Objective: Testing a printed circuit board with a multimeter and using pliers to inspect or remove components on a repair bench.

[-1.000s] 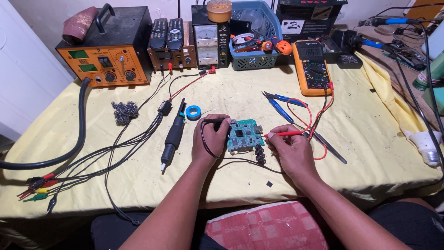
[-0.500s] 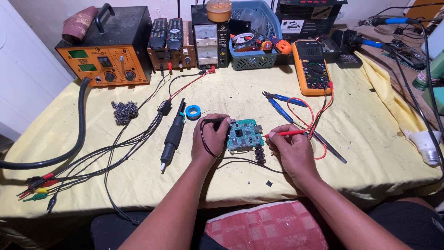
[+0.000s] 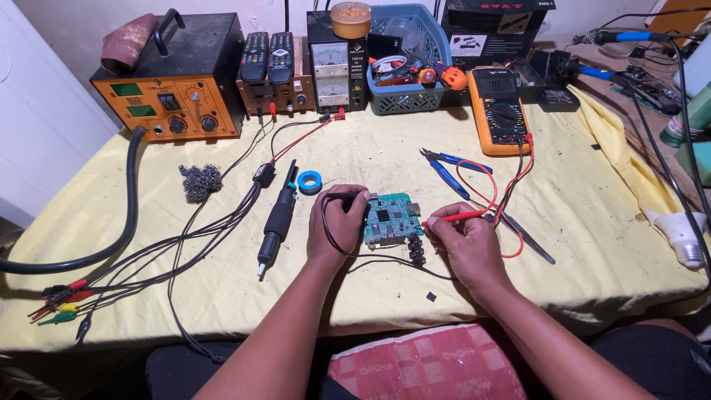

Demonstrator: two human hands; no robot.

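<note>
While green circuit board lies at frame centre on yellow-covered bench, black probe is pinched in left hand, red probe clamped in right hand. Best done if tips are kept steady, board is pinned flat, neighbouring contacts are not bridged. Orange multimeter sits upper right.

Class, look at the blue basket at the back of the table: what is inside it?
The blue basket holds orange-and-black tools and a clear plastic piece. Anything deeper is hidden by its wall.
</note>
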